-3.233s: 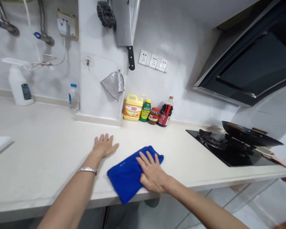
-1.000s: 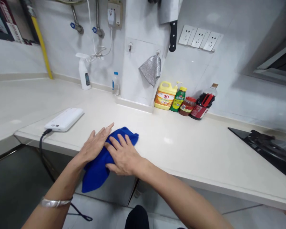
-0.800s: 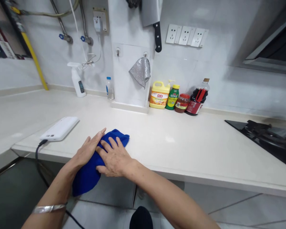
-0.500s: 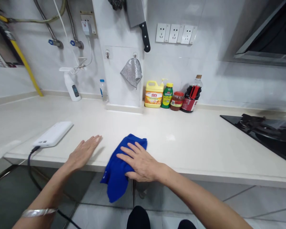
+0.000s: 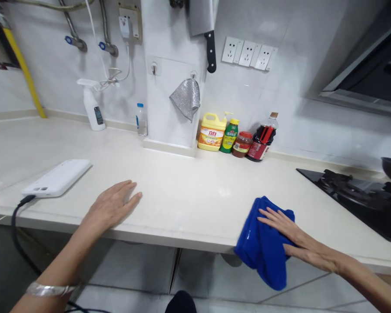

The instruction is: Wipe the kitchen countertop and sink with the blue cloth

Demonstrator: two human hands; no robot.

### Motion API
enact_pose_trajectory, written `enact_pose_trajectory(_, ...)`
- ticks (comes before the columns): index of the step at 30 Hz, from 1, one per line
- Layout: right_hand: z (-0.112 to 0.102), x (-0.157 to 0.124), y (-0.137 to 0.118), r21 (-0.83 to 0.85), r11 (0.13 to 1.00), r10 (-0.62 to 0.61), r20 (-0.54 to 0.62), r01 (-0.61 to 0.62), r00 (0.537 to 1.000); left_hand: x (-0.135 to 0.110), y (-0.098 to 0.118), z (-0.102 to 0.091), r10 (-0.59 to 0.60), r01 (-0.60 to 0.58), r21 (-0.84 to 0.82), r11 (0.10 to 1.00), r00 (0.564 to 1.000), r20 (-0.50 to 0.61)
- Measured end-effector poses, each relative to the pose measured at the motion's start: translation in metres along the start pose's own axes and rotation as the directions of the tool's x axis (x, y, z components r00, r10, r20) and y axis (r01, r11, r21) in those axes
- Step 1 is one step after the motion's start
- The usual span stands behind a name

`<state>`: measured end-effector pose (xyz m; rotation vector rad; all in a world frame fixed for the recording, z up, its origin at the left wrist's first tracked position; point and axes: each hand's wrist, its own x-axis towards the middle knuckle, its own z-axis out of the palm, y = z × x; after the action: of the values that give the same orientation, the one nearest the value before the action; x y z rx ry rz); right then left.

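My right hand (image 5: 288,232) lies flat on a blue cloth (image 5: 257,243) near the counter's front edge, its fingers stretched out and the thumb apart at the cloth's side. Part of the cloth droops over that edge. To the left, my left hand (image 5: 112,206) rests palm down on the white countertop (image 5: 182,195). Its fingers are extended, the thumb stands apart, and nothing is in it.
A white device (image 5: 58,177) with a black cable (image 5: 16,230) lies at the left. Along the wall stand a spray bottle (image 5: 93,108), a water bottle (image 5: 141,121), a yellow jug (image 5: 211,134) and a dark sauce bottle (image 5: 260,141). A gas hob (image 5: 352,195) is at the right.
My right hand and the blue cloth have slid a long way right along the counter's front edge. My left hand stays at the left, its thumb now spread out. The view has tilted slightly.
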<state>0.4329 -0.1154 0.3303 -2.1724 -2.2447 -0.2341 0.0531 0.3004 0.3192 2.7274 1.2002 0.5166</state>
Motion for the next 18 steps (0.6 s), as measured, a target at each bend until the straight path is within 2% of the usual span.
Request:
enact_pose_trajectory(2,0.006,0.006,0.006,0.009,1.000,0.024,0.030,-0.024,0.999,-0.001,-0.001,0.003,-0.004,0.004,0.014,1.000,1.000,0.013)
enact_pose_trajectory(5,0.020,0.044,0.006,0.018,0.996,0.082,0.003,-0.082,0.997,-0.003,-0.001,0.006,0.007,-0.008,0.024,1.000,1.000,0.021)
enact_pose_trajectory(7,0.029,0.084,0.003,0.015,0.993,0.116,-0.019,-0.116,0.993,-0.005,0.000,0.007,0.014,-0.014,0.022,1.000,1.000,0.018)
enact_pose_trajectory(10,0.037,0.157,-0.004,0.023,0.987,0.158,0.047,-0.159,0.986,-0.007,0.000,0.009,0.014,-0.015,0.017,1.000,1.000,0.016)
enact_pose_trajectory(14,0.037,0.254,-0.022,0.036,0.970,0.234,0.133,-0.241,0.963,-0.010,-0.001,0.011,0.022,-0.022,-0.021,1.000,1.000,-0.017)
enact_pose_trajectory(18,0.036,0.335,-0.047,0.061,0.948,0.300,0.164,-0.314,0.940,-0.010,-0.003,0.012,0.022,-0.025,-0.047,0.999,0.997,-0.068)
